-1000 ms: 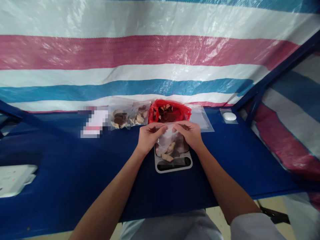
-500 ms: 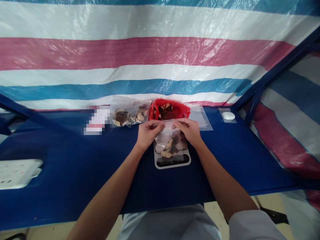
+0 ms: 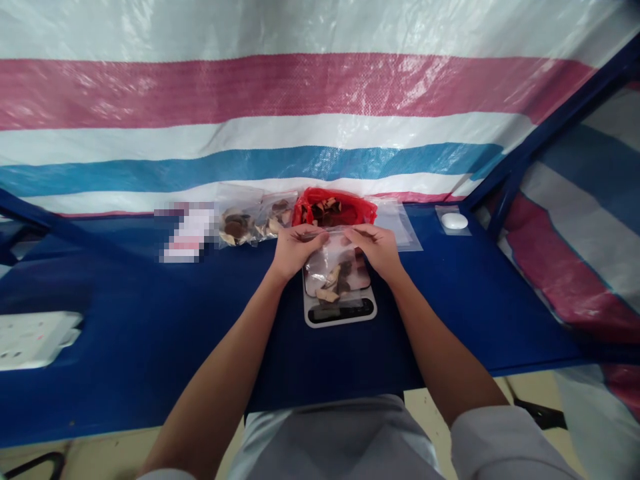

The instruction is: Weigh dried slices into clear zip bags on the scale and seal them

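A clear plastic bag (image 3: 320, 272) with several tan and dark brown dried slices in its lower end hangs over a white digital kitchen scale (image 3: 341, 321). My left hand (image 3: 296, 250) pinches the bag's top edge near its left side. On the right side of the same edge, my right hand (image 3: 376, 247) pinches too, thumb against fingers. The two thumbs point toward each other with a small gap between. Whether the bag rests on the scale plate, I cannot tell. Just behind my hands sits an open red plastic bag (image 3: 350, 212) holding more of the brown pieces.
Two filled clear bags, one farther left (image 3: 236, 225) and one nearer (image 3: 276, 217), lie left of the red bag. Flat clear bags (image 3: 404, 227) lie right of it. A white oval object (image 3: 454, 221) is at the far right, a white power strip (image 3: 37, 340) at the left, on the blue table (image 3: 165, 347).
The whole view has shifted slightly, so everything sits a little higher and farther left. Both hands keep their pinch on the bag's top edge.
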{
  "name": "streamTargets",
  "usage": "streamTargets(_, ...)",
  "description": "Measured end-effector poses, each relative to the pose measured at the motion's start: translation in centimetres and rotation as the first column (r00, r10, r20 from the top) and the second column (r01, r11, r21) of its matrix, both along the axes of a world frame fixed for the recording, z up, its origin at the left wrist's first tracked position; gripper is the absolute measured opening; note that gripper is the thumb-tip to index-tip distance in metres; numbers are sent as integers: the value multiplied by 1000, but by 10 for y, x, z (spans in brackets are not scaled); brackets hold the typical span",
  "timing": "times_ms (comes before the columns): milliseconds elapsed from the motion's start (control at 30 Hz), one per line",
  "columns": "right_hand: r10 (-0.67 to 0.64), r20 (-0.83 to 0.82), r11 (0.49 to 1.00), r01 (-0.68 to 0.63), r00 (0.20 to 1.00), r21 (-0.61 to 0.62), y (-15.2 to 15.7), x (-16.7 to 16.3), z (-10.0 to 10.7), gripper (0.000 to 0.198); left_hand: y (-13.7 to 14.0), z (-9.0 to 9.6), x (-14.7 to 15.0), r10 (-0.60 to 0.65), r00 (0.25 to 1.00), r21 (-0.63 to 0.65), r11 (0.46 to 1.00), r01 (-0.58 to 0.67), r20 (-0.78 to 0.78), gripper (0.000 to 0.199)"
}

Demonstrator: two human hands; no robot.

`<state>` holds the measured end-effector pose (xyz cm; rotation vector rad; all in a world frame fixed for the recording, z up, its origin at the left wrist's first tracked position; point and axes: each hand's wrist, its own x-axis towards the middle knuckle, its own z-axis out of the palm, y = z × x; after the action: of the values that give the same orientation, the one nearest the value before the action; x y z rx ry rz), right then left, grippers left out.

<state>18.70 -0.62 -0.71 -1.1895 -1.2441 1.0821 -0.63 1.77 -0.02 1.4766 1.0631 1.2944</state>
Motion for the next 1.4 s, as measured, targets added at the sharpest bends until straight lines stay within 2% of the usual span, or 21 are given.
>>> streamTargets(167, -6, -5, 999, 6, 1000, -32, -1, 0, 0, 39, -6, 1, 0, 27, 999, 18, 999, -27, -17, 27)
streamTargets(367, -34, -49, 994, 29, 998, -101, -3, -3, 3, 41, -10, -2, -5, 47, 999, -21, 999, -47, 22, 27)
streamTargets(667, 11, -30, 1000, -10, 999, 26, -6, -10, 3, 35, -14, -5, -2, 6, 998, -24, 1000, -5, 55, 28)
streamTargets(833, -21, 6, 999, 21, 1000, 28, -5, -8, 0, 34, -12, -4, -5, -9, 996, -71, 997, 16, 90, 28)
streamTargets(1033, -17, -12, 1000, 17, 1000, -3, -4, -8, -2, 36, -10, -4, -6, 27, 985, -96, 995, -11, 169, 26)
streamTargets(1200, 7, -49, 1000, -6, 999, 31, -5, -12, -1, 33, -15, -1, -1, 39, 991, -62, 998, -31, 129, 23)
streamTargets(1400, -20, -40, 999, 22, 999, 45, -5, -11, 1, 30, -15, 0, 0, 26, 990, -104, 995, -12, 141, 26)
